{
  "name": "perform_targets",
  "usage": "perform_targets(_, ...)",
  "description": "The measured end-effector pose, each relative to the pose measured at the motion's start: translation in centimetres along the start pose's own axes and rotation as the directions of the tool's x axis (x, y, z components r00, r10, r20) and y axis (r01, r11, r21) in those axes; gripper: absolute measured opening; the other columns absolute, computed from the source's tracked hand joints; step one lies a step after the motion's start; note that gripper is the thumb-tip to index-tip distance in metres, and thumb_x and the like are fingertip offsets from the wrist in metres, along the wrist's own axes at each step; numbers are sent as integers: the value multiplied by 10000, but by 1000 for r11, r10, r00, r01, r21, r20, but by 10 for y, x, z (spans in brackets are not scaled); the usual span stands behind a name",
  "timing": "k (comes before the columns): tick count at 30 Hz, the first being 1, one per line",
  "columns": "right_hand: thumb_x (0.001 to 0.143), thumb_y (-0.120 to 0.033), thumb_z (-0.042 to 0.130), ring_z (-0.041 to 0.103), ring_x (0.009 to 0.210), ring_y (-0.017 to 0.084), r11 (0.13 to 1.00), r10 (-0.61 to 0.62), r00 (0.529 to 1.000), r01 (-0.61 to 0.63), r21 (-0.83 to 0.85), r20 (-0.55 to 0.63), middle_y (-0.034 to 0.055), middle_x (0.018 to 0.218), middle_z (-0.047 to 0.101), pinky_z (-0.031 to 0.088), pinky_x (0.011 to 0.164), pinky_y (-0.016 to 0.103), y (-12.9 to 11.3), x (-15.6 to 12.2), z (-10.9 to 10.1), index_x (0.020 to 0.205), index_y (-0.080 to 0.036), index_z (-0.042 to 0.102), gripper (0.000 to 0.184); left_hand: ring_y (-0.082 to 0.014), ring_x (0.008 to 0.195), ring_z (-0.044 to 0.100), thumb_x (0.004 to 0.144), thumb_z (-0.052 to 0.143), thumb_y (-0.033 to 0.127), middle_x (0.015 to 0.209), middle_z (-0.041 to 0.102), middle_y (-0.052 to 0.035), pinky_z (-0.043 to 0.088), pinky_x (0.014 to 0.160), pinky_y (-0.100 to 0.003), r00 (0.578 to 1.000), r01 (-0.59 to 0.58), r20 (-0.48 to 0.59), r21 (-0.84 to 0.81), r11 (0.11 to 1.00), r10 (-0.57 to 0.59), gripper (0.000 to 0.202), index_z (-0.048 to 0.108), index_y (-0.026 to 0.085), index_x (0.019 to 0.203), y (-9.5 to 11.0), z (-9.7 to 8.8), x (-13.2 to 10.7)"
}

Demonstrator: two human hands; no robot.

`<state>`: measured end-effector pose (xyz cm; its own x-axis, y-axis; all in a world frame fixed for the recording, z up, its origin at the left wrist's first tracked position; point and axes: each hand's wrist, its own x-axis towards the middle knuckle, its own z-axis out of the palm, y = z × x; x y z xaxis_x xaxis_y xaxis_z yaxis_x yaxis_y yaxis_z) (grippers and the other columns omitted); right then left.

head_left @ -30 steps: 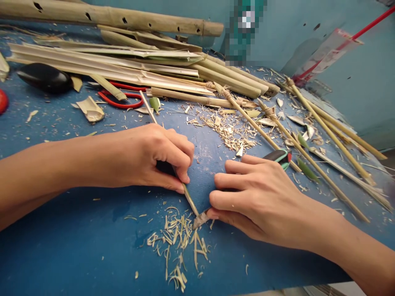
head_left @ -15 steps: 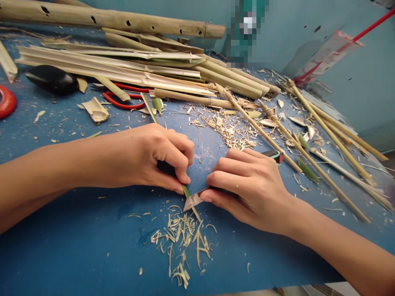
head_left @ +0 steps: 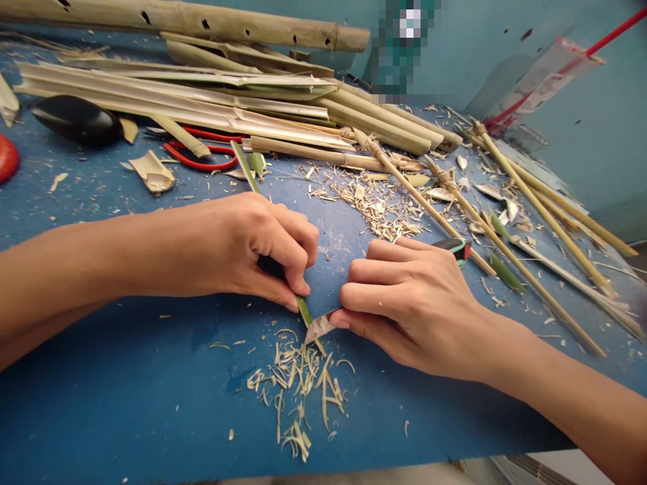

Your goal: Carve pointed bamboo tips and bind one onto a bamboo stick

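Note:
Pinched between the thumb and fingers of my left hand (head_left: 273, 252) is a thin green bamboo strip (head_left: 244, 165). One end of it sticks out past my knuckles, and the other points down toward the table. My right hand (head_left: 404, 303) is closed around a utility knife (head_left: 452, 249), its dark handle end showing behind my fingers. The knife's blade (head_left: 319, 327) rests against the strip just below my left fingertips. Curled bamboo shavings (head_left: 300, 377) lie on the blue tabletop beneath the blade. My palm hides most of the handle.
Split bamboo lengths (head_left: 283, 126) and a thick bamboo pole (head_left: 202, 23) lie at the back. Red-handled scissors (head_left: 222, 162) and a black rounded object (head_left: 78, 120) sit at left. Bound bamboo sticks (head_left: 526, 276) spread across the right, near a clear container (head_left: 548, 81) with a red stick.
The blade has shifted slightly right and up along the strip, and less of the strip's tip shows beyond it. The whole view has moved a little. Both hands keep their holds.

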<state>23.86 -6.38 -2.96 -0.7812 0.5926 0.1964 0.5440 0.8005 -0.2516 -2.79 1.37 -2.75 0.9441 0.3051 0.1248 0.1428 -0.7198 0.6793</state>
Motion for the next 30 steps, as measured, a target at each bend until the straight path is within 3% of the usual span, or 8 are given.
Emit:
perform_targets(3, 1142, -413, 555, 406, 728, 179, 999, -50, 998, 50, 8, 44, -29, 749, 601, 205, 666, 372, -2, -4, -3, 775, -227, 578, 412, -136, 814, 680, 984, 787, 215, 917, 754, -16, 521, 749, -194, 1000, 0, -11, -2, 1000, 0, 102, 863, 234, 920, -1, 0, 0)
perform_targets(6, 1143, -400, 559, 412, 733, 186, 997, -80, 996, 80, -8, 50, -23, 751, 619, 199, 673, 373, -5, -9, -3, 778, -232, 591, 403, -140, 818, 703, 971, 809, 218, 908, 766, -18, 531, 757, -176, 1000, 19, -13, -29, 999, -20, 100, 866, 260, 901, -4, 0, 0)
perform_targets(13, 1123, -447, 594, 449, 740, 169, 999, -21, 993, 25, 36, -116, -14, 772, 635, 274, 696, 354, 0, -16, 3, 849, -214, 658, 366, -148, 911, 736, 944, 853, 273, 1016, 768, -16, 551, 819, -153, 998, 52, 36, -12, 999, -51, 56, 858, 302, 992, -6, -3, -9)
perform_targets(19, 1103, -415, 632, 456, 750, 180, 999, -8, 992, 2, -47, -130, -7, 795, 649, 293, 706, 369, -1, -17, 5, 862, -212, 669, 317, -125, 988, 724, 998, 746, 181, 1107, 733, -5, 537, 912, -123, 996, 72, 44, 60, 996, -75, 202, 837, 297, 1137, 2, -4, -11)
perform_targets(23, 1108, -429, 621, 468, 754, 185, 998, 14, 991, -21, -56, -136, -3, 789, 644, 302, 704, 368, -1, -17, 6, 863, -216, 671, 328, -87, 1017, 691, 1003, 676, 80, 1106, 699, 22, 493, 944, -90, 995, 95, 37, 26, 995, -96, 243, 815, 266, 1072, 6, -1, -10)
perform_targets(30, 1123, -451, 584, 480, 748, 182, 997, 30, 986, -42, -65, -165, 7, 804, 673, 316, 704, 371, 0, -13, 9, 850, -210, 689, 379, -161, 946, 672, 970, 761, 209, 967, 737, 27, 510, 834, -178, 995, 94, 21, 50, 994, -96, 102, 753, 298, 921, 3, 2, -8)
